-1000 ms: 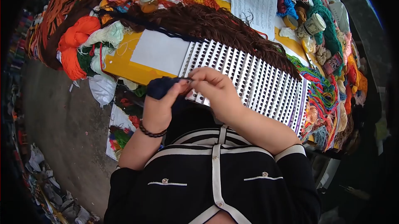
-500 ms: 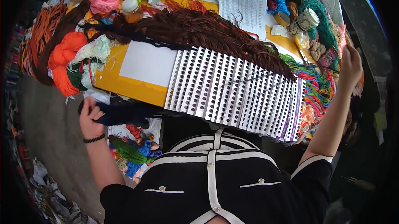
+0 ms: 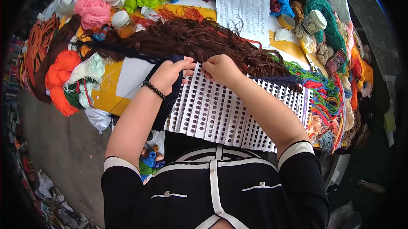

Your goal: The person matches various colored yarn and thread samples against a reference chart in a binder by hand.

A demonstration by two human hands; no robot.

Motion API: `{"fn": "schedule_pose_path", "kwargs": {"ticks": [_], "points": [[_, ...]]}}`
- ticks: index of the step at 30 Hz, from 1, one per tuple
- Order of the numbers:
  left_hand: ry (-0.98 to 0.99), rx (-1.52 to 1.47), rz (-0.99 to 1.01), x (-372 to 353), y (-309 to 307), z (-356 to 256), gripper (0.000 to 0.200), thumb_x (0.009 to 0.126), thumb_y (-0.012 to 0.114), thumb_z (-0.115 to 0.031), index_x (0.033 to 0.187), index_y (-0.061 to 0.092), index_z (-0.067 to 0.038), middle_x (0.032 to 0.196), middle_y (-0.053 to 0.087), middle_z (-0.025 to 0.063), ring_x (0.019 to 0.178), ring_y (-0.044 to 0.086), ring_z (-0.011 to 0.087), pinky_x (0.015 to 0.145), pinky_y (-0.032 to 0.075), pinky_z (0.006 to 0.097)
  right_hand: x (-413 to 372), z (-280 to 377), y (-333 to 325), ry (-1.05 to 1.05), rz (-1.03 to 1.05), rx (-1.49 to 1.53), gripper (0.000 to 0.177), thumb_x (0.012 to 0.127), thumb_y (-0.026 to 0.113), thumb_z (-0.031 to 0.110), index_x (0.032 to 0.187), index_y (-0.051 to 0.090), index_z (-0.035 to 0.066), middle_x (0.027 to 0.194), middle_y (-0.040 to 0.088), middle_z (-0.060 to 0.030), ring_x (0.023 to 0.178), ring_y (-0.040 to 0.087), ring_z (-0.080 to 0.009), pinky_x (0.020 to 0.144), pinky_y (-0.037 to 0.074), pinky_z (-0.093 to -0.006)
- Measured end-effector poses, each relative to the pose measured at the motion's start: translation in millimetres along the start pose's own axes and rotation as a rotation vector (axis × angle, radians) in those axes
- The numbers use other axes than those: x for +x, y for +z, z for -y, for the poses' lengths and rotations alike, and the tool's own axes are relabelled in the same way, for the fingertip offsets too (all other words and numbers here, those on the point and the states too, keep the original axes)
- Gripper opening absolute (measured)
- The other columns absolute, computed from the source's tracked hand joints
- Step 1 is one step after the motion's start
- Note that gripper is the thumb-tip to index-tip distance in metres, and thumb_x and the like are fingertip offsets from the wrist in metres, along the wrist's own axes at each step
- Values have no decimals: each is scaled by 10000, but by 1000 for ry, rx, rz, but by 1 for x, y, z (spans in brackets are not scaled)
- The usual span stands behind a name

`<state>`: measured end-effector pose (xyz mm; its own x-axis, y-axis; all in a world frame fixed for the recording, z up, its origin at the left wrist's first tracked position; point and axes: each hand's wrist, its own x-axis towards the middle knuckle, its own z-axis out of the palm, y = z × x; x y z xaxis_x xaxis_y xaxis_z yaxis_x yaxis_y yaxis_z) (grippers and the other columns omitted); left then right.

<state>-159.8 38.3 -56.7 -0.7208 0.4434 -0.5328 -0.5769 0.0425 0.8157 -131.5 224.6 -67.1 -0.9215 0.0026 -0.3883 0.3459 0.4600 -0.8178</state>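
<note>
My left hand is closed on a dark navy yarn bundle, which hangs below it over the left end of the white punched cards. Close to its right, my right hand pinches at the top edge of the cards; what lies between its fingertips is too small to make out. Navy strands also run leftward across the table and to the right, past my right wrist. A thick heap of dark brown yarn lies behind both hands, along the cards' upper edge.
Orange yarn and pale green yarn lie at the left. Behind are pink yarn, a lidded jar and a printed sheet. A patterned cup and multicoloured threads are at the right.
My left hand has come up and inward with the navy yarn, from the table's lower left. My right hand has moved in from the far right to the cards' top edge.
</note>
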Motion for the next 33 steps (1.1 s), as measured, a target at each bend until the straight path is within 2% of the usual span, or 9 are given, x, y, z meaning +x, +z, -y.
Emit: {"fn": "schedule_pose_path", "kwargs": {"ticks": [10, 13, 16, 18, 20, 23, 28, 30, 33], "points": [[180, 255, -39, 27, 16, 10, 192, 782, 568, -39, 972, 573, -9, 837, 621, 16, 682, 551, 69, 576, 416, 218, 1, 8, -4, 108, 72, 142, 255, 811, 504, 157, 672, 622, -20, 602, 614, -69, 522, 585, -143, 546, 488, -287], [194, 295, -38, 31, 13, 12, 182, 764, 605, -56, 934, 589, 9, 768, 624, 26, 630, 554, 90, 547, 428, 222, 2, 6, 2, 5, 41, -89, 270, 823, 528, 191, 663, 616, -7, 606, 619, -67, 556, 594, -157, 595, 494, -309], [215, 430, -72, 31, 8, 11, 166, 758, 612, -65, 910, 602, 0, 759, 625, 26, 616, 552, 92, 547, 436, 227, -1, 0, 3, -73, 5, -126, 250, 835, 539, 223, 753, 615, 0, 643, 635, -65, 603, 611, -164, 633, 493, -319], [454, 640, -212, 26, 2, 10, 168, 757, 614, -74, 904, 597, 6, 759, 626, 32, 627, 553, 93, 575, 447, 221, -5, 0, -2, 9, -2, 95, 233, 853, 525, 217, 897, 588, -3, 677, 642, -66, 648, 623, -153, 634, 494, -310], [292, 68, 0, 21, -3, -1, 145, 793, 589, -43, 930, 563, -6, 823, 636, 51, 699, 576, 91, 616, 449, 203, -6, 2, -6, 68, 58, 164, 195, 888, 497, 160, 1000, 536, 5, 741, 609, -45, 662, 581, -111, 612, 479, -251], [166, -297, 33, 8, 14, -10, 124, 818, 542, 4, 941, 545, -9, 870, 637, 68, 706, 575, 88, 609, 457, 209, -6, 0, -3, 72, 50, 177, 144, 884, 483, 125, 955, 538, 12, 735, 589, -40, 672, 577, -115, 628, 476, -242], [345, 306, 73, 23, 18, 12, 193, 839, 502, 34, 1023, 549, 0, 905, 639, 73, 709, 575, 98, 616, 480, 226, -4, -2, -20, 176, 174, 826, 86, 850, 485, 66, 910, 538, 35, 723, 573, -39, 643, 561, -113, 554, 423, -218], [338, 305, 114, 27, 14, 19, 263, 792, 532, 29, 1051, 554, -10, 863, 627, 54, 656, 563, 105, 583, 462, 234, -5, 0, -20, 187, 157, 787, 89, 845, 491, 69, 910, 540, 33, 728, 575, -41, 633, 545, -98, 535, 401, -214], [664, 679, -251, 28, -6, 17, 287, 693, 558, 16, 975, 596, -23, 724, 557, -7, 628, 517, 92, 611, 432, 227, -7, 11, -10, 234, 130, 502, 126, 849, 500, 112, 949, 538, 47, 741, 575, -39, 623, 508, -89, 563, 406, -217]]}}
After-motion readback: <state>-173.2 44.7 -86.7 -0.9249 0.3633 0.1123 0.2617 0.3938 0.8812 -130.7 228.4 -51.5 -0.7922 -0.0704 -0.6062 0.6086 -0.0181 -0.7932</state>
